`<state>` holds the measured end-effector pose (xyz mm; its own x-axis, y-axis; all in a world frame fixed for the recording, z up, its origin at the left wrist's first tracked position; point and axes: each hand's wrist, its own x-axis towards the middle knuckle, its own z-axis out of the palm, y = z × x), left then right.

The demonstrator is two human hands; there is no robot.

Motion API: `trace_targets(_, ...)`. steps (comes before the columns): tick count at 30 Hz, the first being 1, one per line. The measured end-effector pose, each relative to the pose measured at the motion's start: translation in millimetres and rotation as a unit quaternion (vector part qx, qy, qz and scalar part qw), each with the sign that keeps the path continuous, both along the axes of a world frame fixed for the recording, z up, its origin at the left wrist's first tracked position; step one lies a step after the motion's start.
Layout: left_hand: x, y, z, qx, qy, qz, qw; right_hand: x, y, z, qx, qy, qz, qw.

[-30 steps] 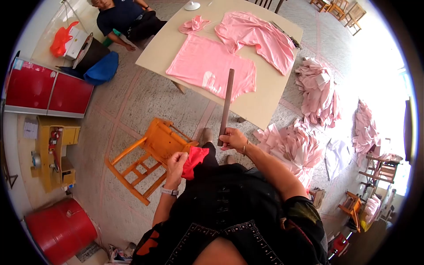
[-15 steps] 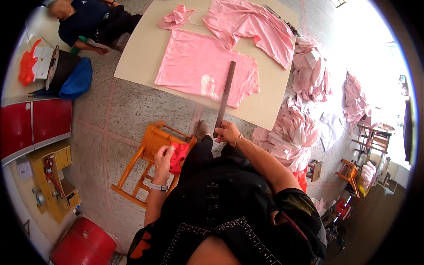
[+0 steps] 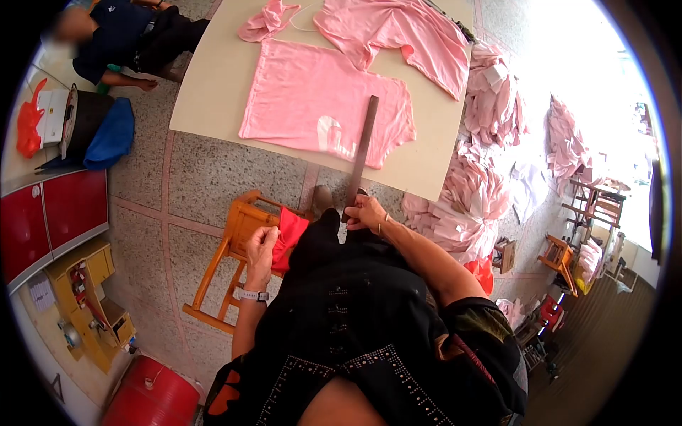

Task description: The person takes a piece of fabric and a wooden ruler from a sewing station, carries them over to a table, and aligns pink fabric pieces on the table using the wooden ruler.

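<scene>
My right hand (image 3: pixel 366 212) is closed around the near end of a long, flat brown stick (image 3: pixel 364 142). The stick's far end lies over a pink garment piece (image 3: pixel 298 92) with a white print, spread flat on the table. Close to my lap, my left hand (image 3: pixel 262 248) has its fingers pinched at the edge of a red cloth (image 3: pixel 290 238), which hangs beside it above the wooden stool. Another pink garment (image 3: pixel 398 35) and a small bunched pink piece (image 3: pixel 266 20) rest farther back on the tabletop.
The cream table (image 3: pixel 206 92) has its near edge ahead of me. A wooden stool (image 3: pixel 241 220) stands at my left. Heaps of pink cloth (image 3: pixel 469 202) lie on the floor to the right. Another person (image 3: pixel 121 35) is at the far left, beside the table.
The red cloth has risen slightly and spread out beside my left hand. My right hand keeps its hold on the stick. The view has shifted a little, so the table appears higher.
</scene>
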<state>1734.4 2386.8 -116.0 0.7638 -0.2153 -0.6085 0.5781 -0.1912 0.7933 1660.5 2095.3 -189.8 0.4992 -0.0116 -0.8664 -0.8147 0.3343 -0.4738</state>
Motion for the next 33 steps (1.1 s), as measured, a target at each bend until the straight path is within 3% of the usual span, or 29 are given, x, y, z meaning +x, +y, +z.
trace_targets(33,-6,-22,6,0.025,-0.014,-0.039,0.999,-6,-16,-8,0.029,0.001,0.032,0.999)
